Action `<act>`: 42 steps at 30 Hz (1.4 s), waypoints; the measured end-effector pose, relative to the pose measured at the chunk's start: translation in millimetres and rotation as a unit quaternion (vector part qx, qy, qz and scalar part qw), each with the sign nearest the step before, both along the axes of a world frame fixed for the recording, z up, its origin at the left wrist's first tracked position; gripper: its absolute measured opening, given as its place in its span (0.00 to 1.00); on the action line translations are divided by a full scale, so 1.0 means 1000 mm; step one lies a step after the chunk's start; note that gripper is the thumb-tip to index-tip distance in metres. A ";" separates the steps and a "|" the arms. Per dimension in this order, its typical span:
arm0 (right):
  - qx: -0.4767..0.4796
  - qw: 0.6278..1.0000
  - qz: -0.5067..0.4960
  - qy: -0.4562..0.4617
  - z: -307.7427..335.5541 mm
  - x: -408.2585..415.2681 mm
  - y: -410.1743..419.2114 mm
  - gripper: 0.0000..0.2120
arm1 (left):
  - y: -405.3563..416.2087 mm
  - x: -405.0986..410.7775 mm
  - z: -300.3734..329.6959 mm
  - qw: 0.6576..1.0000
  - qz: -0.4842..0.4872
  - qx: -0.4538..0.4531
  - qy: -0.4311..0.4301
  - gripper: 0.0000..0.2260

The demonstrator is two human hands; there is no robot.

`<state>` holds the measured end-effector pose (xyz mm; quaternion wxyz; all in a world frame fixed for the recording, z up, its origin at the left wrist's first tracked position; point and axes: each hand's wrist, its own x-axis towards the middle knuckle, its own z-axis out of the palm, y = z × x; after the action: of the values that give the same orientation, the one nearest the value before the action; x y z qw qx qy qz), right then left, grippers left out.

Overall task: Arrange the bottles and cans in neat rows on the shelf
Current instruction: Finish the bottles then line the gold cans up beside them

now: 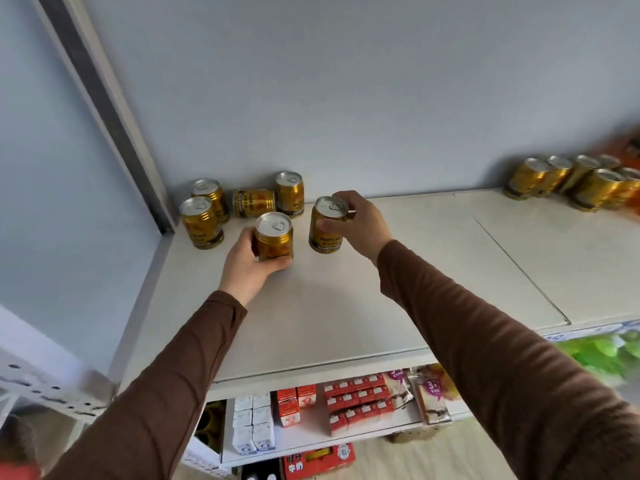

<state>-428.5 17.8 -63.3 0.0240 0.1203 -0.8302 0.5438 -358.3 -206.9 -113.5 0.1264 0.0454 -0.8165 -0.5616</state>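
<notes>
Head view looks down on a wide white shelf (346, 306) set against a pale blue wall (346, 81), with a grey post (104, 98) running up its left corner. Below it, a lower shelf (311, 434) carries red cartons (356, 400), white cartons (252, 424) and wrapped snack packs (426, 393).

Two arms in brown sleeves (485, 341) reach up from the bottom of the frame. At the far right of the shelf, a cluster of gold cans (575, 181) stands close together, blurred at the edge. At the back left corner stands a smaller group: two upright cans (204, 216) one behind the other by the post, a can on its side (252, 202) against the wall, and another upright can (290, 194) just right of it.

In front of that group, the left hand (246, 261) grips a gold can (274, 237) low on its body, fingers curled round the far side and thumb across the front; the can stands upright on the shelf. Just beside it, apart from it, the right hand (360, 226) holds a second gold can (327, 225) near its rim, thumb on the front and fingers wrapped behind. This can tilts slightly, and whether its base touches the shelf cannot be told.
</notes>
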 end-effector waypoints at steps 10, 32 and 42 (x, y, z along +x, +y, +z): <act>-0.017 0.992 -0.127 0.016 0.000 0.040 0.177 0.26 | 0.174 -0.021 0.004 0.993 -0.115 -0.001 -0.001 0.29; 0.052 0.981 -0.186 0.004 0.001 -0.006 0.501 0.32 | 0.503 -0.093 0.004 0.984 -0.174 0.037 -0.011 0.26; 0.185 0.971 -0.153 -0.002 0.025 -0.079 0.541 0.27 | 0.546 -0.149 -0.003 0.985 -0.167 0.029 -0.021 0.31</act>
<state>-507.1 559.2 -38.3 0.0824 -0.0073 -0.9251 0.3707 -507.7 338.7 -116.3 0.0122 -0.0763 -0.7985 -0.5971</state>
